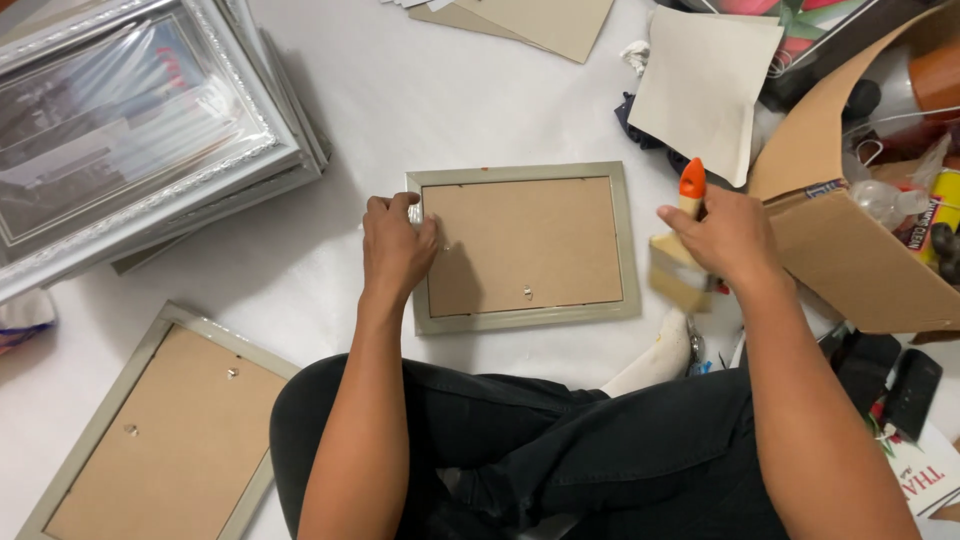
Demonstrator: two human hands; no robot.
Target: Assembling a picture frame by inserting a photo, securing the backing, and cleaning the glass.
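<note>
Floor: white floor (330, 270) fills the picture; the person sits on it, dark-trousered legs at the bottom centre.
Frame stack: silver picture frames (130, 130) in clear wrap, piled at the upper left.
Cardboard box: open box (860, 260) at the right edge, holding bottles and oddments.
Second frame: grey-green frame (160, 430) lying face down at the lower left, brown backing up.
Worked frame: picture frame (525, 245) at the centre, face down, brown backing board and a small metal hanger showing.
Handling: it looks light and stiff, with a fragile front likely underneath; I judge it best held flat by the long rim edges, not by the thin backing.
Left hand: left hand (395, 250) rests on the frame's left edge, fingers curled and pressed to the rim and backing.
Right hand: right hand (730, 235) sits just right of the frame, fingers closed round an orange-tipped tool (690, 185) with a tan block below it.
</note>
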